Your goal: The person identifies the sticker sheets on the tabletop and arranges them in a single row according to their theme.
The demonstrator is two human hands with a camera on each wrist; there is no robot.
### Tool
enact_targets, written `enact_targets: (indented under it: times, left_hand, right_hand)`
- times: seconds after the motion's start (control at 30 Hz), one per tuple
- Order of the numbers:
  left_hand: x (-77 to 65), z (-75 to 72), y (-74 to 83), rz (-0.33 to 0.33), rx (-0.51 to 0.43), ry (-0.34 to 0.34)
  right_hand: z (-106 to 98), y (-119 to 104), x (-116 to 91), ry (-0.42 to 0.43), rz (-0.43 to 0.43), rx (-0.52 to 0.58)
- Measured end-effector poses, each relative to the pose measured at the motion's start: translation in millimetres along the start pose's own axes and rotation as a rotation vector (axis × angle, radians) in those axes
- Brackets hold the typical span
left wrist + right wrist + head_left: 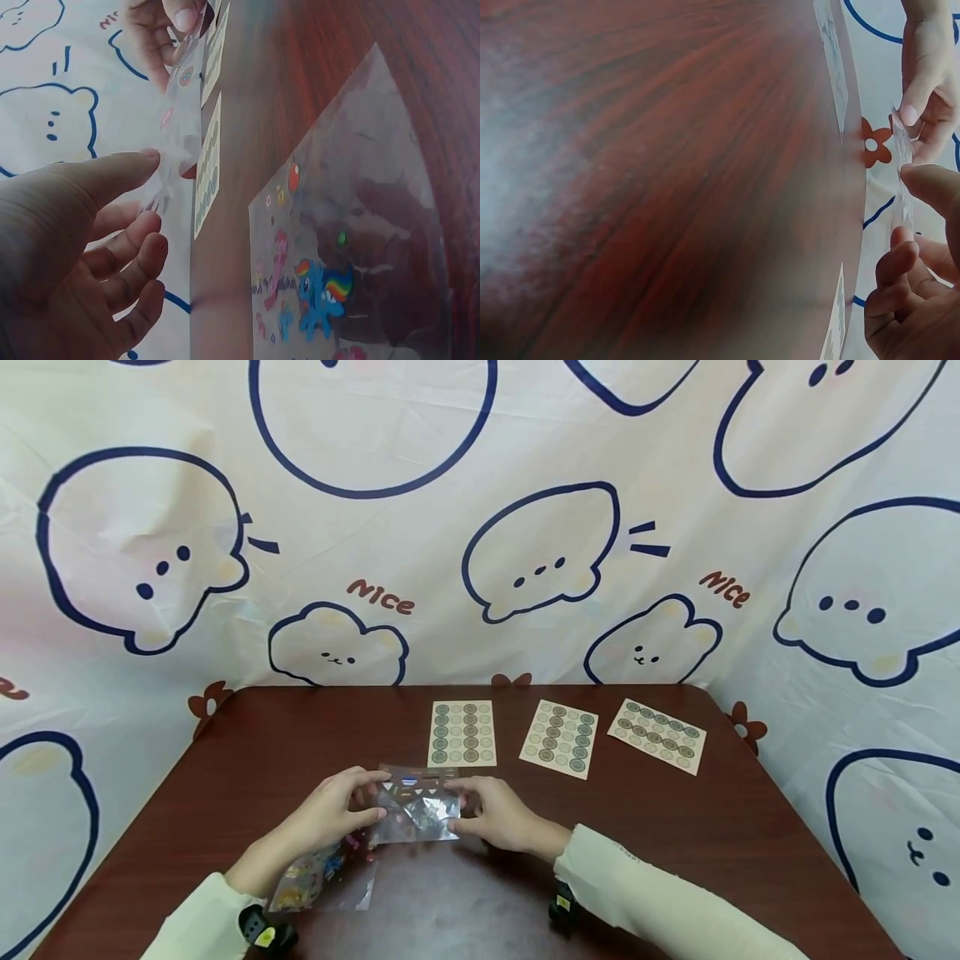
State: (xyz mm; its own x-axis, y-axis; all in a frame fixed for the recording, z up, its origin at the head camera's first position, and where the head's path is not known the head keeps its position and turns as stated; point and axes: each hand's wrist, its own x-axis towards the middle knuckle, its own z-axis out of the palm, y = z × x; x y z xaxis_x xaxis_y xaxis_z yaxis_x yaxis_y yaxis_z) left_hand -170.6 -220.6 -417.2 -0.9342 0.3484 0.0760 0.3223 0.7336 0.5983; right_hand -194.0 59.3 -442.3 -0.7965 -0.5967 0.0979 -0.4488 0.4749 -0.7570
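Observation:
A clear plastic sheet [416,814] with small coloured pictures is stretched above the table between both hands. My left hand [330,810] pinches its left edge between thumb and fingers. At the opposite edge, the thumb and fingers of my right hand [498,814] pinch it too. In the left wrist view, a pink picture and a round one show on the sheet [180,112]. Below my left hand lies another clear plastic piece [352,889], which bears colourful ponies, a blue one [319,296] the largest.
Three cream cards with rows of round patterns lie toward the table's back: a left card [462,733], a middle card [558,739] and a tilted right card [657,735]. A white cloth [435,552] with blue outlines hangs behind the dark brown table [675,835].

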Motion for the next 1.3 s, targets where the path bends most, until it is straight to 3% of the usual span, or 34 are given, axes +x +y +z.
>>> enact_targets:
  times: [0.57, 1.0, 1.3]
  left_hand:
    - [-10.2, 16.6, 12.1, 0.013, -0.056, -0.121]
    - [-18.1, 27.0, 12.2, 0.038, -0.059, -0.140]
    - [-22.5, 30.3, 13.6, 0.027, -0.036, -0.160]
  right_hand:
    - [1.2, 7.9, -27.2, -0.056, 0.064, 0.036]
    - [2.7, 8.4, -35.2, -0.089, 0.106, 0.114]
    - [5.5, 4.7, -40.6, -0.112, 0.123, 0.017]
